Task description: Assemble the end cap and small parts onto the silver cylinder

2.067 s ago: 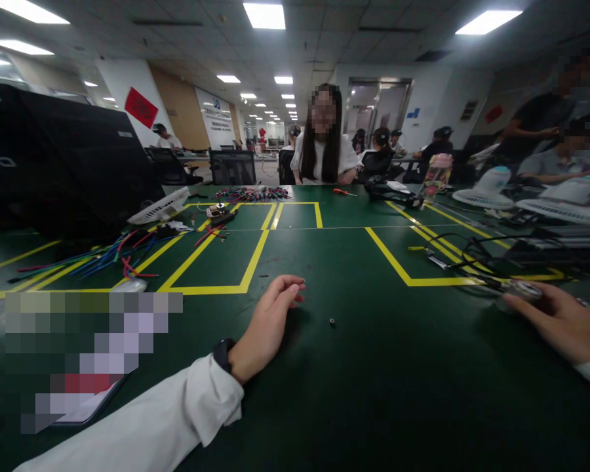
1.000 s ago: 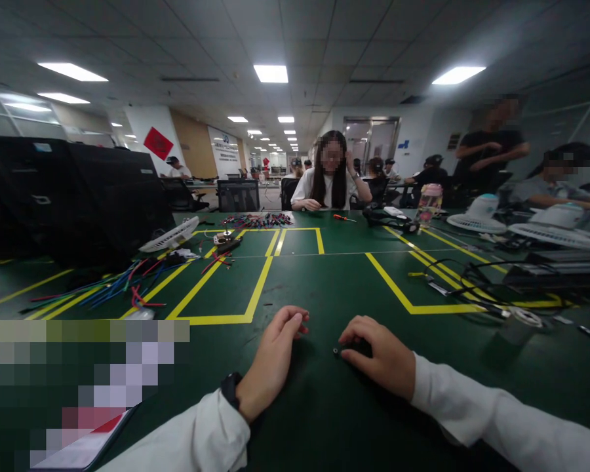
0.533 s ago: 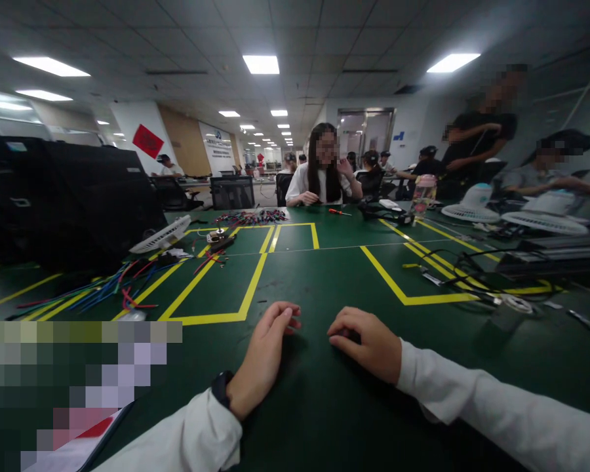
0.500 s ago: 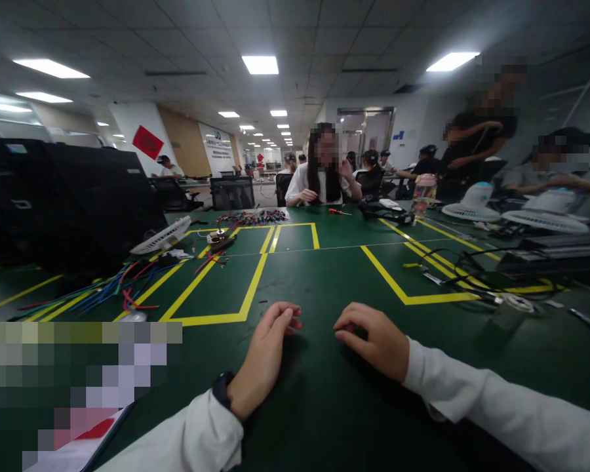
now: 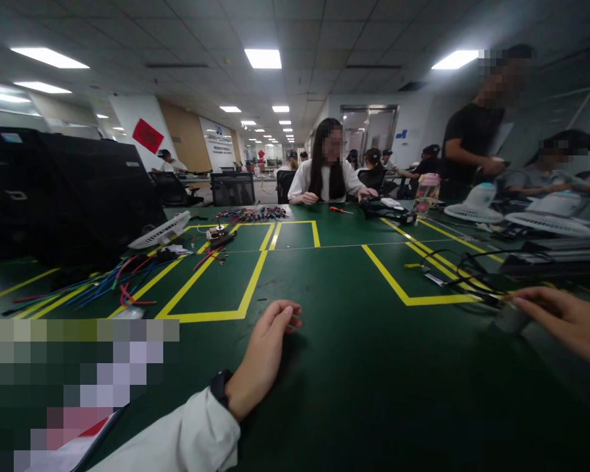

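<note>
Over on the right, the right hand (image 5: 565, 321) arches above the grey cylinder (image 5: 511, 321), right of the black cables (image 5: 480, 294), probably for reach from above; hidden fingertips, can't tell if they pinch. Near centre, the left hand (image 5: 268, 351) curls loosely, perhaps just resting, its grip unclear.

Counting off my feed from way over here: two bare hands, so one left hand (image 5: 263, 354) and one right hand (image 5: 568, 322). I get one metal cylinder (image 5: 512, 322), one screwdriver (image 5: 339, 210), one drinks bottle (image 5: 427, 195), one motor-like part (image 5: 216, 233), two white fans (image 5: 474, 208) off to the right. One seated person (image 5: 330, 181) opposite, one standing person (image 5: 473, 141). Loose wires (image 5: 98, 285)? Too tangled for me to tally, lol.
</note>
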{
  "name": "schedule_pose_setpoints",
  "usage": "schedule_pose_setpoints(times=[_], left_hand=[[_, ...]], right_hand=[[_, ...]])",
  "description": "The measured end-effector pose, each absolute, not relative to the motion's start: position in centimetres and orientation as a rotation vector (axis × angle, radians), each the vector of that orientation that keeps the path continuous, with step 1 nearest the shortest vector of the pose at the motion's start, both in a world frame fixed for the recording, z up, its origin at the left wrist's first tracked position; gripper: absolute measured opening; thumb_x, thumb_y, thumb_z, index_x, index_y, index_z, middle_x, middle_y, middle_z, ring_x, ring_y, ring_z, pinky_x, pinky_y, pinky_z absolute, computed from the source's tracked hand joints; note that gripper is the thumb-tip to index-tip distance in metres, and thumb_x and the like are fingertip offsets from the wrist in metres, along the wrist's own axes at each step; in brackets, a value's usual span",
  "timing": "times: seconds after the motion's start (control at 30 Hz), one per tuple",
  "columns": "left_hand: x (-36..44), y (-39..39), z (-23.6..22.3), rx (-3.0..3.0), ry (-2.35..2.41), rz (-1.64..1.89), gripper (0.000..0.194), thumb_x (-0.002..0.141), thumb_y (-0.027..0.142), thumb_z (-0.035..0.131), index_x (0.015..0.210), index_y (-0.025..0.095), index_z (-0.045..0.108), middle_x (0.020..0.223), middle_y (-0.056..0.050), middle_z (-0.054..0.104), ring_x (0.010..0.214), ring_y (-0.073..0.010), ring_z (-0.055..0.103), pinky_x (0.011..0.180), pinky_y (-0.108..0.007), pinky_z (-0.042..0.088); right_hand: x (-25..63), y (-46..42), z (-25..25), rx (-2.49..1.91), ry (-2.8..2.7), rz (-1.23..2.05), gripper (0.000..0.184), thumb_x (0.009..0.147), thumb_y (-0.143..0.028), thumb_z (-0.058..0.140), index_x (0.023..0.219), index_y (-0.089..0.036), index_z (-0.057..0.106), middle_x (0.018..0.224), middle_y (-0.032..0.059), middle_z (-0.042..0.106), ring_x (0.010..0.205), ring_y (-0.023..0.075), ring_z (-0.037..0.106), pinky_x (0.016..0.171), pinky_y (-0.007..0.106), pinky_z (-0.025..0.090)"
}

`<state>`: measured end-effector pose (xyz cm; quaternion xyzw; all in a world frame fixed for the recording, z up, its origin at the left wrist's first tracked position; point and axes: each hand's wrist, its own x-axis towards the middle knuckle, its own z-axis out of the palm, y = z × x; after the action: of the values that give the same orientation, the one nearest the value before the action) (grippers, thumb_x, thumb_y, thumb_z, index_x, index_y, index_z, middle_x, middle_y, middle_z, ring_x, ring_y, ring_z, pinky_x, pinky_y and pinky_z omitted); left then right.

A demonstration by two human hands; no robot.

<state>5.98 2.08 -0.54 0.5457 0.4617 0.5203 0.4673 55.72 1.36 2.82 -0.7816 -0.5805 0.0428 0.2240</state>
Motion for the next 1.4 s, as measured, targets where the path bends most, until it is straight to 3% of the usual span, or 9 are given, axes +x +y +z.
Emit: schedule_pose_setpoints(times=[0.3,0.57,0.77,0.9,0.97,1.13,1.2,1.3,1.4], left_hand=[[5.9,2.3,-1.0,1.304,1.093,1.29,0.028,0.085,0.04,0.048,0.095,0.016,0.059,0.093,-0.006,0.061,0.082,-0.0192,0.058,0.075,-0.033,0.043],[5.9,2.1,-0.7,1.304,1.099,1.286,0.027,0.085,0.038,0.048,0.096,0.016,0.058,0.094,-0.006,0.061,0.082,-0.0181,0.058,0.075,-0.032,0.043],[5.9,2.3,-0.8,1.312,1.111,1.277,0.028,0.085,0.039,0.048,0.096,0.016,0.059,0.093,-0.006,0.062,0.081,-0.0182,0.058,0.075,-0.032,0.043],[5.8,2.3,-1.1,1.327,1.114,1.28,0.029,0.084,0.041,0.048,0.095,0.017,0.06,0.094,-0.006,0.062,0.081,-0.0182,0.058,0.075,-0.032,0.044],[5.9,2.2,-1.0,1.341,1.12,1.268,0.028,0.085,0.04,0.047,0.095,0.017,0.059,0.095,-0.006,0.061,0.082,-0.0182,0.058,0.076,-0.032,0.043],[6.0,2.1,-0.5,1.35,1.124,1.258,0.027,0.086,0.039,0.046,0.095,0.017,0.058,0.095,-0.005,0.06,0.084,-0.0186,0.057,0.077,-0.032,0.043],[6.1,2.0,-0.4,1.351,1.124,1.259,0.027,0.086,0.039,0.045,0.095,0.017,0.058,0.095,-0.005,0.06,0.084,-0.0185,0.057,0.077,-0.032,0.043],[6.1,1.9,-0.2,1.362,1.135,1.25,0.025,0.086,0.037,0.046,0.093,0.017,0.058,0.094,-0.005,0.06,0.083,-0.0183,0.058,0.077,-0.032,0.043],[6.2,1.7,-0.1,1.404,1.134,1.228,0.022,0.085,0.035,0.048,0.088,0.016,0.059,0.087,-0.004,0.061,0.08,-0.0174,0.057,0.076,-0.031,0.043]], right_hand=[[55.0,1.0,3.1,-2.091,-1.429,0.324,0.04,0.069,-0.052,0.059,0.094,-0.022,0.065,0.095,0.0067,0.067,0.081,0.0189,0.063,0.076,0.032,0.044],[55.3,0.7,2.7,-2.167,-1.414,0.119,0.045,0.066,-0.057,0.056,0.093,-0.023,0.064,0.09,0.0058,0.067,0.076,0.0235,0.062,0.071,0.037,0.046],[56.0,1.4,2.1,-1.872,-1.135,0.661,0.03,0.059,-0.039,0.07,0.082,-0.02,0.064,0.105,0.0146,0.063,0.088,0.0254,0.062,0.071,0.037,0.05],[55.9,1.5,1.5,-1.74,-0.876,0.877,0.03,0.06,-0.031,0.069,0.088,-0.023,0.061,0.115,0.0135,0.06,0.094,0.024,0.061,0.073,0.037,0.05],[55.3,1.3,1.5,-1.723,-0.888,0.727,0.032,0.065,-0.034,0.064,0.094,-0.022,0.059,0.113,0.015,0.06,0.092,0.0241,0.062,0.073,0.038,0.05],[51.9,0.8,2.9,-1.566,-1.446,-0.545,0.044,0.069,-0.038,0.065,0.106,-0.017,0.056,0.113,0.0151,0.058,0.107,0.0251,0.054,0.092,0.04,0.041],[49.2,1.1,3.5,-1.346,-1.725,-0.801,0.041,0.07,-0.034,0.065,0.105,-0.016,0.054,0.113,0.0138,0.058,0.111,0.0249,0.051,0.098,0.042,0.037],[43.5,1.7,3.4,-1.103,-2.053,-0.755,0.036,0.071,-0.027,0.063,0.105,-0.017,0.054,0.11,0.0108,0.059,0.108,0.0226,0.052,0.095,0.041,0.039],[37.8,2.0,2.1,-1.07,-2.373,-0.383,0.029,0.079,-0.025,0.054,0.107,-0.02,0.057,0.108,0.0071,0.06,0.103,0.0185,0.054,0.09,0.038,0.043]])
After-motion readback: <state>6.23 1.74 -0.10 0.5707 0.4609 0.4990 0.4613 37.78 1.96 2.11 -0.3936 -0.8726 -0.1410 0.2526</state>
